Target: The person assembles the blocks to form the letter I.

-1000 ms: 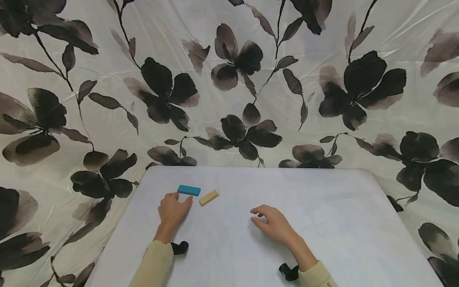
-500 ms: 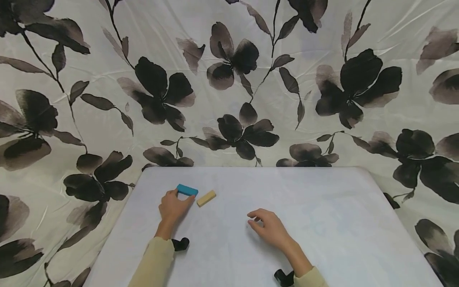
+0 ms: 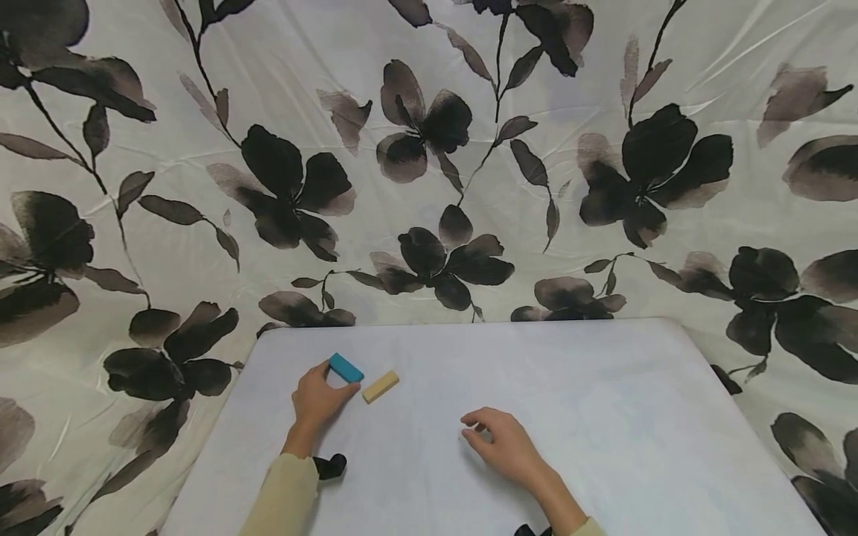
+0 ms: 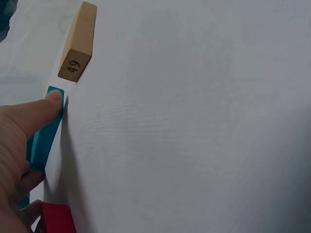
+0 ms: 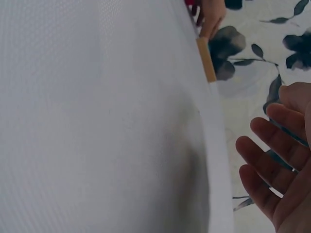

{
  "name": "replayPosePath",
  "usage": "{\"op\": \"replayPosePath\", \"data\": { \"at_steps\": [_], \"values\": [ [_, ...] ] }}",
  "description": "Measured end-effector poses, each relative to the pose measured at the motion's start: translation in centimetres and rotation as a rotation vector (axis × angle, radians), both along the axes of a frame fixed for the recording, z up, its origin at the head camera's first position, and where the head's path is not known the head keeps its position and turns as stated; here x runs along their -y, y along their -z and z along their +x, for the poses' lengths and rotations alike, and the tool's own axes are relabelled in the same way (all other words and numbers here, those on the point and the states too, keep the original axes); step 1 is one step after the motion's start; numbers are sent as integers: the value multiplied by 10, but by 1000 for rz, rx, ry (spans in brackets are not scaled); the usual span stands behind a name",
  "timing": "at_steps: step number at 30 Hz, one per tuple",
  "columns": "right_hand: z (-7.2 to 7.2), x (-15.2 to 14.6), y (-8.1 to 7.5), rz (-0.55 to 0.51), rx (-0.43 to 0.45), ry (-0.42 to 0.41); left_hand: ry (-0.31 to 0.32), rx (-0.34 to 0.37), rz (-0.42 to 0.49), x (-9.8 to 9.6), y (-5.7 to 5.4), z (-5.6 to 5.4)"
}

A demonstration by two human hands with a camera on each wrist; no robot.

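My left hand [image 3: 317, 398] pinches a blue block [image 3: 346, 368] at the far left of the table, the thumb on one end and the fingers by the other. In the left wrist view the thumb presses the near end of the blue block [image 4: 46, 138]. Just to its right lies a plain wooden block [image 3: 380, 387], whose end carries the number 49 in the left wrist view. Close to the lower fingers there, a red block [image 4: 58, 218] shows only in part. My right hand [image 3: 506, 443] hovers over the middle of the table, holding nothing, fingers loosely bent.
A white table [image 3: 603, 417] with rounded far corners lies beneath both hands. Behind it hangs a white cloth [image 3: 523, 201] with dark flowers. Black devices sit at both wrists, the left one [image 3: 331, 467] showing more fully.
The left hand has closed on the blue block and turned it, its right end swinging toward me. The right hand keeps nearly the same pose. The head view has shifted slightly.
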State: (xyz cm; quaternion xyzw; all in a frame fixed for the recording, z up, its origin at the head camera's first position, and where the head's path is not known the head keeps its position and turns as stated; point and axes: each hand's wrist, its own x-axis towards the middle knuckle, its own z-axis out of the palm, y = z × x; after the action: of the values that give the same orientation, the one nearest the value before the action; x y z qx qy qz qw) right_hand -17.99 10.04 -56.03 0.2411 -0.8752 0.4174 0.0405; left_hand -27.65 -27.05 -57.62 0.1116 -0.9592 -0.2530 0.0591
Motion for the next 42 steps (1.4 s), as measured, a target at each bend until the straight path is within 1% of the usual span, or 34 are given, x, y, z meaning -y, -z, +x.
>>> {"op": "replayPosePath", "data": {
  "at_steps": [5,8,12,16,19,25,30,35,38,42],
  "values": [
    [1,9,5,-34,7,-23,41,36,18,5,-4,-5],
    [0,18,6,-51,39,-52,58,60,27,11,-5,-8],
    [0,29,7,-64,79,-66,77,97,53,16,-4,-15],
    [-2,42,9,-70,85,-87,73,116,56,21,0,-17],
    [-4,51,9,-72,91,-107,58,111,42,24,2,-18],
    [-8,67,5,-56,92,-114,57,98,18,23,2,-20],
    [-15,75,4,-34,90,-129,63,77,40,20,2,-23],
    [-21,83,4,-29,82,-131,59,52,60,24,2,-23],
    [-22,86,4,-36,95,-125,64,53,72,27,2,-23],
    [-22,89,6,-38,129,-118,89,41,96,28,2,-22]
  ]
}}
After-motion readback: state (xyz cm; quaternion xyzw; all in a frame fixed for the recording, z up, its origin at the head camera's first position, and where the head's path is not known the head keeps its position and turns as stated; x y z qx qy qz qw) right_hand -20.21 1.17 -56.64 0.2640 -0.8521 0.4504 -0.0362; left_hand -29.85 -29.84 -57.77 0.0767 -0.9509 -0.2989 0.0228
